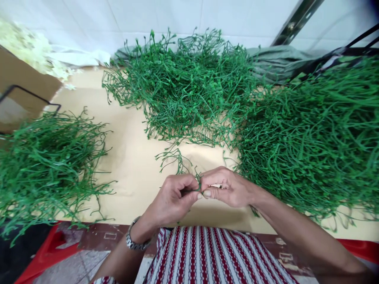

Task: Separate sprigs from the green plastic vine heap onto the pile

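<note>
My left hand (175, 197) and my right hand (226, 185) meet near the table's front edge, thumbs and fingertips almost touching. Both pinch a thin green artificial stem (199, 182) between them; its lower end is partly hidden by my fingers. Just behind my left hand, a branching green sprig (176, 157) rests on the table, and I cannot tell whether it joins the held piece. A large heap of green stems (310, 146) lies close to my right forearm.
Another heap of stems (189, 86) spreads along the back by the wall, and a third pile (50, 161) sits at the left. Behind that pile stand a cardboard box (26, 83) and pale yellow flowers (26, 47). A metal bracket (296, 23) slants down the wall.
</note>
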`<state>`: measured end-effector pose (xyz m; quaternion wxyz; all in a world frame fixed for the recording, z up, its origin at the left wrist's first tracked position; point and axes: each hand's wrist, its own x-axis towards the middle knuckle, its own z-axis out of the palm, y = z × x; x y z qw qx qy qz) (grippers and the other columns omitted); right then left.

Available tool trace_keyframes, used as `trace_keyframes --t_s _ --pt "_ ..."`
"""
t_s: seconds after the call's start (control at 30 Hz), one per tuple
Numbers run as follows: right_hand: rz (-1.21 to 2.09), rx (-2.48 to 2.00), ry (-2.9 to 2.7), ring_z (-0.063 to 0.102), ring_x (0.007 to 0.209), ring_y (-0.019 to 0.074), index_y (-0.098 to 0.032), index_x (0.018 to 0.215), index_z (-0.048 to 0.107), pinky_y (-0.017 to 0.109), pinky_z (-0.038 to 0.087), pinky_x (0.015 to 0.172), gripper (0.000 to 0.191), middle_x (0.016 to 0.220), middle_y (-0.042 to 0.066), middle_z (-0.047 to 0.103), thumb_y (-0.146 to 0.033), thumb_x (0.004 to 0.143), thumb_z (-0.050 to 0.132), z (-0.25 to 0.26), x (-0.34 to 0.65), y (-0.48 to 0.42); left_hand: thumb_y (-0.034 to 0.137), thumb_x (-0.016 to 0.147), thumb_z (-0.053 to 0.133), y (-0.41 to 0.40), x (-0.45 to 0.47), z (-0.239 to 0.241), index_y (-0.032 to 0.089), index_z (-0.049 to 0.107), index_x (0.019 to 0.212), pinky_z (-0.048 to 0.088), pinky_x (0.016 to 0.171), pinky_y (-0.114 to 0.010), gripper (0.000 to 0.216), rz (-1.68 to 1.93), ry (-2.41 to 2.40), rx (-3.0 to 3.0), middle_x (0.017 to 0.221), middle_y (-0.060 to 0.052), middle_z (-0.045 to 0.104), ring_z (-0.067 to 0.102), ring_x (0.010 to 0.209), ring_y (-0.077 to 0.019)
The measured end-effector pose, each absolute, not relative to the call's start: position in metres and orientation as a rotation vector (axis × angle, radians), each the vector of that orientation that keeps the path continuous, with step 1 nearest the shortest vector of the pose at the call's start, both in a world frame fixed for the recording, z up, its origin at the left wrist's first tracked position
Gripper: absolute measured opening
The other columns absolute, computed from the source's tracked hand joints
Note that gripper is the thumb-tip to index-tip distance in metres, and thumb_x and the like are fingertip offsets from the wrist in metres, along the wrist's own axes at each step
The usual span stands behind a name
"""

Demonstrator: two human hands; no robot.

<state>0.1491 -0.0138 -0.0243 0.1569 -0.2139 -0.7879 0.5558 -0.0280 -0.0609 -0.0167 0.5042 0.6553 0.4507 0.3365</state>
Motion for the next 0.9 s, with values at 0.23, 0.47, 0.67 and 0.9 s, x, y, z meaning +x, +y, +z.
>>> trace_keyframes --t_s 0.23,0.47,0.67,0.9 --pt "1.911 -0.290 -1.936 0.048 0.055 0.0094 -0.012 0.065 0.055 0.022 0.036 0.053 0.034 0.059 0.001 0.050 -0.038 0.086 0.048 -0.013 0.162 -0.017 0.010 0.070 0.053 -0.057 -0.038 -0.013 0.014 0.050 0.058 0.028 0.044 -0.019 0.014 0.858 1.107 1.500 0.050 0.005 0.041 0.035 0.046 -0.0059" --pt "1.432 -0.720 -2.076 0.049 0.063 0.0101 -0.015 0.075 0.055 0.023 0.038 0.059 0.025 0.069 0.002 0.053 -0.029 0.091 0.042 -0.001 0.168 -0.018 0.023 0.068 0.065 -0.047 -0.041 -0.021 0.012 0.058 0.061 0.030 0.045 -0.019 0.015 1.015 1.096 1.177 0.055 0.003 0.048 0.038 0.049 -0.0062" --pt "1.265 -1.030 -1.988 0.047 0.065 0.0101 -0.017 0.090 0.054 0.021 0.037 0.055 0.011 0.075 0.001 0.052 -0.026 0.085 0.050 -0.023 0.139 -0.032 0.027 0.068 0.066 -0.051 -0.030 -0.040 0.013 0.060 0.070 0.027 0.043 -0.018 0.015 1.137 1.088 0.938 0.057 0.003 0.049 0.035 0.047 -0.0049" --pt "1.098 -1.064 -1.798 0.047 0.065 0.0099 -0.018 0.088 0.057 0.021 0.038 0.055 0.011 0.075 0.000 0.051 -0.026 0.081 0.058 -0.044 0.123 -0.041 0.024 0.067 0.068 -0.058 -0.021 -0.042 0.014 0.058 0.072 0.036 0.043 -0.017 0.016 1.233 1.039 0.837 0.063 0.002 0.053 0.042 0.049 -0.0054"
